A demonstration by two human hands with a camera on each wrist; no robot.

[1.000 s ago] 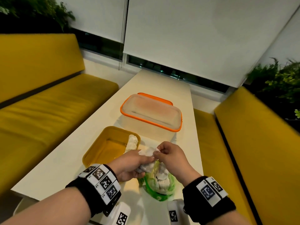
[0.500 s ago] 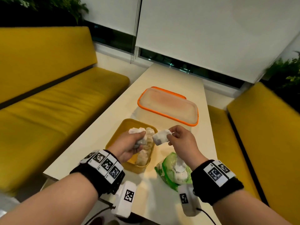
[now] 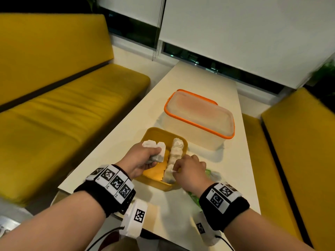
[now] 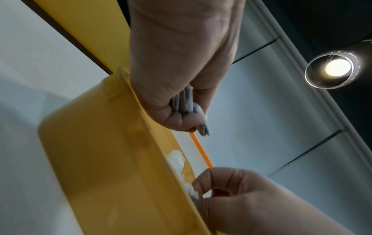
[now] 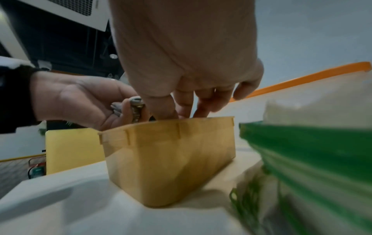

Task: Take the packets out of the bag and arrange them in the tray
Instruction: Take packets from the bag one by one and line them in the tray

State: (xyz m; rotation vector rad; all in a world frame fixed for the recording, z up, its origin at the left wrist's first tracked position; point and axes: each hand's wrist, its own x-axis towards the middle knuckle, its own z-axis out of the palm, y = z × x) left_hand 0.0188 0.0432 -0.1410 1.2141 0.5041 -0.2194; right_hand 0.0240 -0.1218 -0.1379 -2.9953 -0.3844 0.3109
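We take the yellow tray (image 3: 158,133) as our landmark; it stands on the white table (image 3: 197,82), near the table's near edge. Just behind the tray sits a clear box with an orange-rimmed lid (image 3: 199,115), so room on that side is tight. To the tray's left the tabletop runs bare out to its long edge, beyond which a yellow bench (image 3: 72,109) lies. To the tray's right, close against its wall, the green bag (image 5: 314,151) lies, partly hidden under our right wrist in the head view.

Inside the tray, a row of white packets (image 3: 175,153) runs along the right wall from the far end to the near end. The packets look small, pale and crinkled.

Our left hand (image 3: 140,159) hovers over the tray's left half, fingers curled round a bundle of packets (image 3: 155,148) whose ends stick out past the knuckles. Our right hand (image 3: 188,169) reaches over the tray's right rim, fingertips (image 5: 167,111) dipping inside and pinching the nearest packet of the row (image 3: 169,173).
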